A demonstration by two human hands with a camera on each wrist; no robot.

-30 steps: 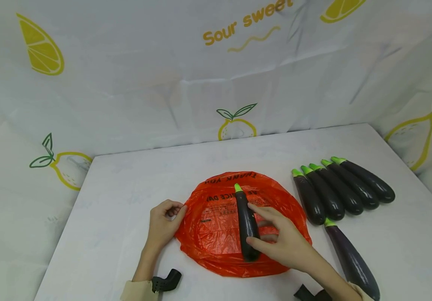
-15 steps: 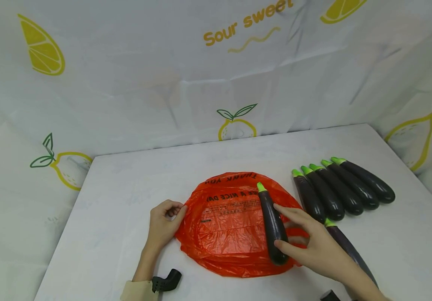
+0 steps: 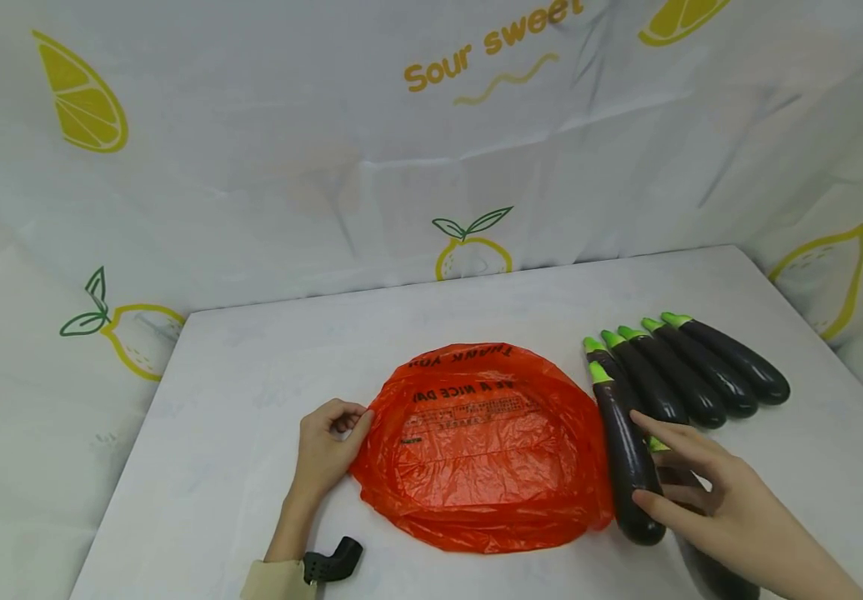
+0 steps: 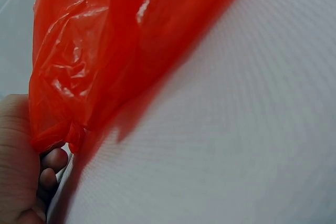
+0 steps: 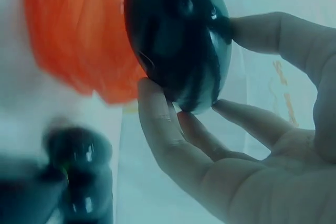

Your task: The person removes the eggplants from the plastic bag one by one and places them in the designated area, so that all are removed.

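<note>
My right hand (image 3: 709, 492) grips a dark eggplant (image 3: 629, 458) with a green stem end, holding it above the table at the right edge of an open red plastic bag (image 3: 484, 467). In the right wrist view the thumb and fingers curl round the glossy eggplant (image 5: 178, 40). My left hand (image 3: 329, 446) pinches the left rim of the bag; in the left wrist view the bunched red plastic (image 4: 73, 93) sits against the fingers. Beneath the right hand lies another eggplant (image 3: 709, 571), partly covered by it.
Several eggplants (image 3: 701, 367) lie side by side at the back right of the white table (image 3: 251, 358). A white cloth with lemon prints (image 3: 251, 167) hangs behind. A black wrist mount (image 3: 333, 560) sits on the left wrist.
My right hand has carried the eggplant from above the middle of the bag rightward, past its right edge. My left hand stays on the bag's rim.
</note>
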